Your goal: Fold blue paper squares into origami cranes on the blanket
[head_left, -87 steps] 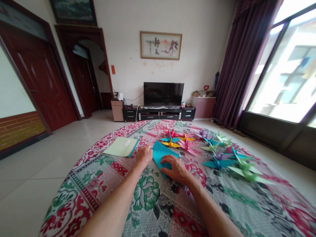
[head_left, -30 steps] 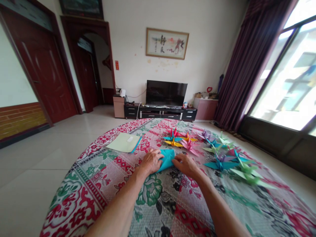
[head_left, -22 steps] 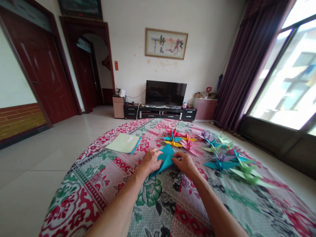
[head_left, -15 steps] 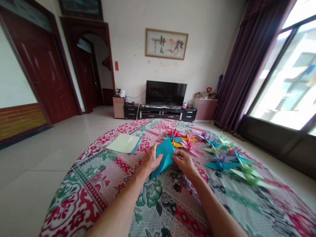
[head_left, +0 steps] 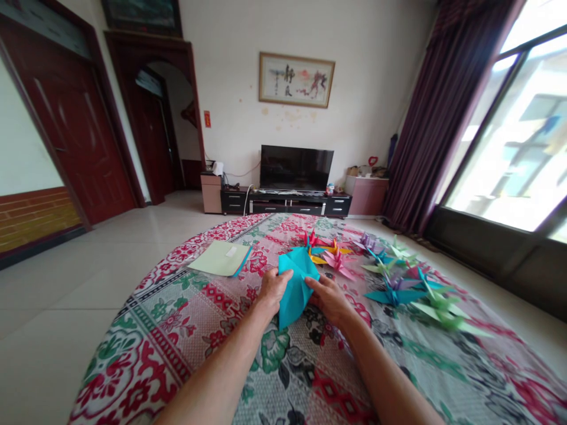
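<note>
A folded teal paper (head_left: 296,284) stands lifted off the flowered tablecloth (head_left: 186,330), its point hanging down. My left hand (head_left: 273,289) pinches its left edge with thumb and fingers. My right hand (head_left: 328,298) grips its right side, fingers closed on the fold. Both hands meet at the middle of the round table. Part of the paper is hidden behind my fingers.
Several coloured paper cranes (head_left: 394,282) lie in rows on the right half of the table. A stack of pale green sheets (head_left: 219,258) rests at the far left. Beyond stand a TV (head_left: 296,168), dark doors and a curtained window.
The teal paper lay flat under my hands, was folded smaller, then was lifted off the cloth and now hangs upright between both hands.
</note>
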Motion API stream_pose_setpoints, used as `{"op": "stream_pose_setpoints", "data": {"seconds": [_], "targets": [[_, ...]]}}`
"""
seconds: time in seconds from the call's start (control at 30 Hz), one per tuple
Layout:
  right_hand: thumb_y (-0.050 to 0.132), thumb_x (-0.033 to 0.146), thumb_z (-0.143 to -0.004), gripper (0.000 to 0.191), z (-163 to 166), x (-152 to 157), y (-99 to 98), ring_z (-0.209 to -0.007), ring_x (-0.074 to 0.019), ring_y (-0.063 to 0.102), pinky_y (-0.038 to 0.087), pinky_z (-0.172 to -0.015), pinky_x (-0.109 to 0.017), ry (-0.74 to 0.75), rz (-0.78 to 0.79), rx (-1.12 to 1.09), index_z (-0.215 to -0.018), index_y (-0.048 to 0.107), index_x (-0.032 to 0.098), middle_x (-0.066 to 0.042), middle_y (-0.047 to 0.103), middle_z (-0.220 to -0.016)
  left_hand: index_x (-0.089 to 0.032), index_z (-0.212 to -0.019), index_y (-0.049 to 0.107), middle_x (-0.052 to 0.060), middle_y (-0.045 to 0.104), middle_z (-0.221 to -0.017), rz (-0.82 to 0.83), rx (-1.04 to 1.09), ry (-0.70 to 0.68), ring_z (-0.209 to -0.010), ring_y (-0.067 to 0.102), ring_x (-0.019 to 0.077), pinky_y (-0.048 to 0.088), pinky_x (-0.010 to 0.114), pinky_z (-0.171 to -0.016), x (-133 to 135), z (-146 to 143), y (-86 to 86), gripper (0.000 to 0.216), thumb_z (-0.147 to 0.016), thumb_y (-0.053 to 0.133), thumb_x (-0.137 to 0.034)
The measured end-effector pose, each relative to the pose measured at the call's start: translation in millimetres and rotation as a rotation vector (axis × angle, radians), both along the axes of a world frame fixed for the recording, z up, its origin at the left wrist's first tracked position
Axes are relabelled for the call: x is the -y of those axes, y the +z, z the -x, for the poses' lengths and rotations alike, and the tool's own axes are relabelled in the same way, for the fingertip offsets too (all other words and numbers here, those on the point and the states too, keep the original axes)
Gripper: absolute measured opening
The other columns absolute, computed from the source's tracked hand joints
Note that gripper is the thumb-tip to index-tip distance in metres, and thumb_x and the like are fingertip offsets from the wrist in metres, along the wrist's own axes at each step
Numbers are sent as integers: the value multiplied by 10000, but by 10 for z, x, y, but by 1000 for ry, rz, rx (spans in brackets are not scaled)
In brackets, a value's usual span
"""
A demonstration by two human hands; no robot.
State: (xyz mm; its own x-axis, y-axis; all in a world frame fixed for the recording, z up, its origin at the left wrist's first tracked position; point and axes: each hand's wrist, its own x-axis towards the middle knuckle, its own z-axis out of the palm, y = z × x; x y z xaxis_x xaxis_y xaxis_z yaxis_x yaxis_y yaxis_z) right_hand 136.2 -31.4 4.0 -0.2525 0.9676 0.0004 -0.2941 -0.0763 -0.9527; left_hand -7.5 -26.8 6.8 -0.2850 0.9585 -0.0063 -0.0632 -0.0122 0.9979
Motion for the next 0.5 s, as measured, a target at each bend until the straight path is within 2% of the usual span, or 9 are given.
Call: {"op": "stream_pose_setpoints", "data": {"seconds": [0.2,0.5], "targets": [[759,367,-563,335,35,-3,29,-619,-186,648,553,-599,-316,-91,83,-77,-794,628,162,-29,702,-742,-137,-669,625,-1,605,-511,-6,172,-98,-460,532,123,401,216,-448,31,-73,19,237,-584,679,-352],[747,371,-592,344,46,-44,-2,-634,-200,657,563,-579,-322,-106,99,-102,-822,617,150,-44,704,-750,-128,-775,660,46,681,-644,-15,244,-151,-524,592,153,455,242,-489,50,-106,21,258,-596,675,-314]]}}
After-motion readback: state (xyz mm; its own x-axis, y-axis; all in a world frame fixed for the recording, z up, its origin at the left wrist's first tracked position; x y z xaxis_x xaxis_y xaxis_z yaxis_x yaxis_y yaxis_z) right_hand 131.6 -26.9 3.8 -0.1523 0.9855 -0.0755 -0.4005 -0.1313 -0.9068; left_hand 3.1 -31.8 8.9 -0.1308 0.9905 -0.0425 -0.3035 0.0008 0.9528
